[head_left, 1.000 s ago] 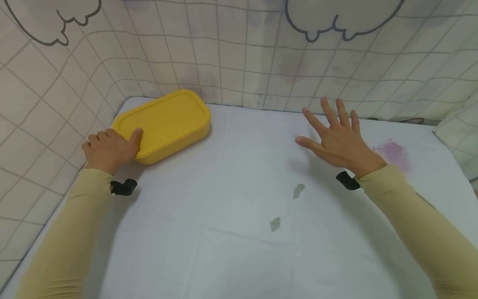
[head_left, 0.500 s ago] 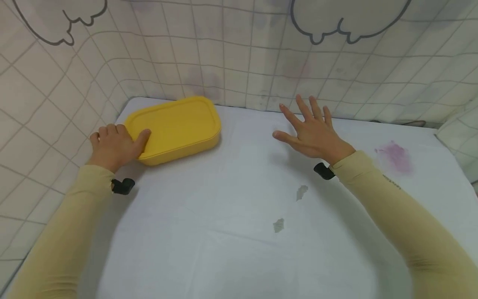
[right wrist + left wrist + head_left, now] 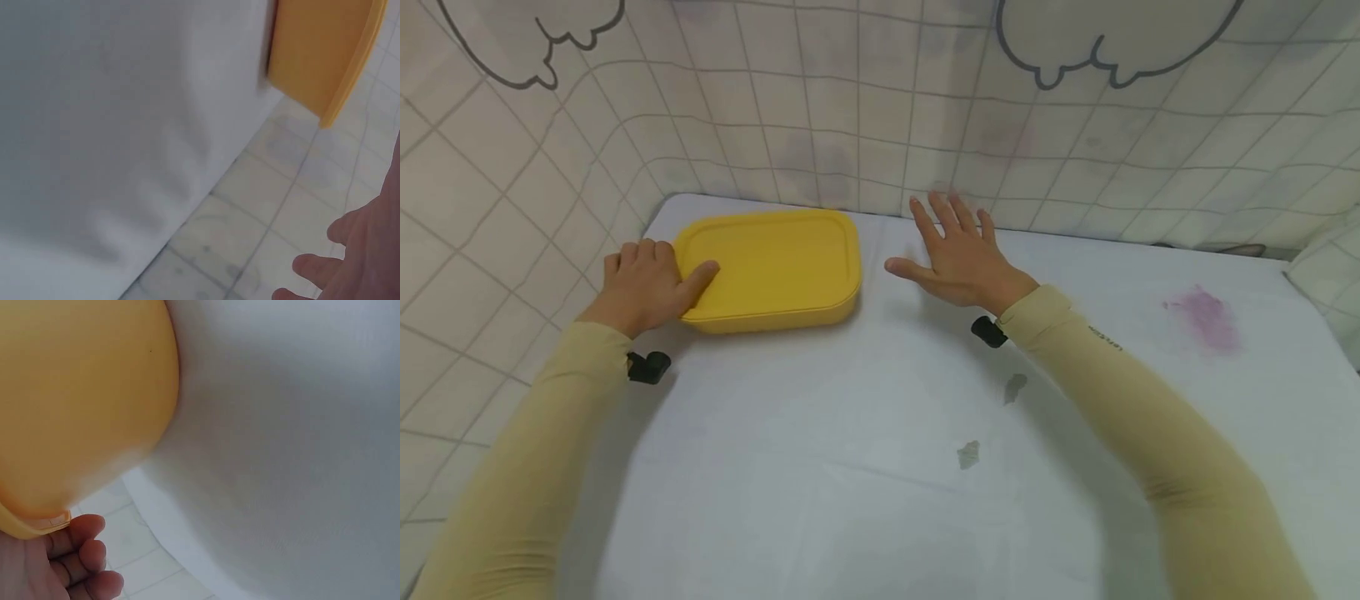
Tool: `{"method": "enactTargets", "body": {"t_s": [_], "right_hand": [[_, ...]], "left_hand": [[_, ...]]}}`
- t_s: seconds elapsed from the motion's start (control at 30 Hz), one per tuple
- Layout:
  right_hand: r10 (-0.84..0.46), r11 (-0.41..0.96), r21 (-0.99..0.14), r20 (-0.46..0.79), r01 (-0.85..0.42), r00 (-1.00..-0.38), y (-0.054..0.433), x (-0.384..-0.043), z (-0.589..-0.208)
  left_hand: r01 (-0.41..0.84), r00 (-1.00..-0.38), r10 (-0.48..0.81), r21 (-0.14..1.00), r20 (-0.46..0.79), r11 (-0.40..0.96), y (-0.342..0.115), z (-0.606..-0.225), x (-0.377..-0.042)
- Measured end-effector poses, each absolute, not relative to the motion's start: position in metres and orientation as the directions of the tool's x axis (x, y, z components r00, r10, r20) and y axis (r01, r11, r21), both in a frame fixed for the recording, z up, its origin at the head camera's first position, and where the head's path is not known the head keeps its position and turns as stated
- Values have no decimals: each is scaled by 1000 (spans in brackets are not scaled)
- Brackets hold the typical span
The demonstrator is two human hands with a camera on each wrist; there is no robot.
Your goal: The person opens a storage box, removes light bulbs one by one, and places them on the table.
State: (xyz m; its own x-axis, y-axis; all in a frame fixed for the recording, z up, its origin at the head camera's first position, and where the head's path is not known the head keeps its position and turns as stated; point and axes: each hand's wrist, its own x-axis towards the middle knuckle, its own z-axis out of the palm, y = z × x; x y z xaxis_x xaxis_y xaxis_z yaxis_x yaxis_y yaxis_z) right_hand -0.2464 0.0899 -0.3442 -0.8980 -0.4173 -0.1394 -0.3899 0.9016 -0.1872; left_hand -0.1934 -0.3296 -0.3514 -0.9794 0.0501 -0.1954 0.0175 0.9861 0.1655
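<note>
A yellow lidded container (image 3: 771, 267) lies at the back left of the white table (image 3: 820, 517). My left hand (image 3: 643, 287) grips its left end, thumb on the lid and fingers over the far side. In the left wrist view, fingertips (image 3: 94, 556) curl by the rim, beside the container's wall (image 3: 81, 400). To the right of the container, apart from it, my right hand (image 3: 962, 262) hovers with fingers spread, holding nothing. The right wrist view has the container's yellow side (image 3: 319, 50) at the top and part of that hand (image 3: 362, 250) at lower right.
A grid-patterned cloth (image 3: 820, 125) hangs along the back and left of the table. Two grey patches, one of them a torn-looking spot (image 3: 968, 454), mark the tabletop. A pink stain (image 3: 1210, 317) is at the right. Each wrist wears a small black camera (image 3: 649, 367).
The container has turned, its long side now nearly level with the back edge, and shifted a little right in view. My right hand has moved left toward it; my left hand keeps its grip.
</note>
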Motion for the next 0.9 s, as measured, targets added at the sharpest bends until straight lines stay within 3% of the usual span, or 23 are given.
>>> {"method": "enactTargets", "body": {"t_s": [0.67, 0.9], "right_hand": [[-457, 872, -264, -136, -412, -879, 16, -251, -360], [-445, 873, -310, -194, -375, -874, 4, -255, -354]], "left_hand": [[109, -980, 128, 126, -151, 986, -335, -352, -198], [144, -981, 156, 99, -118, 985, -333, -353, -201]]}}
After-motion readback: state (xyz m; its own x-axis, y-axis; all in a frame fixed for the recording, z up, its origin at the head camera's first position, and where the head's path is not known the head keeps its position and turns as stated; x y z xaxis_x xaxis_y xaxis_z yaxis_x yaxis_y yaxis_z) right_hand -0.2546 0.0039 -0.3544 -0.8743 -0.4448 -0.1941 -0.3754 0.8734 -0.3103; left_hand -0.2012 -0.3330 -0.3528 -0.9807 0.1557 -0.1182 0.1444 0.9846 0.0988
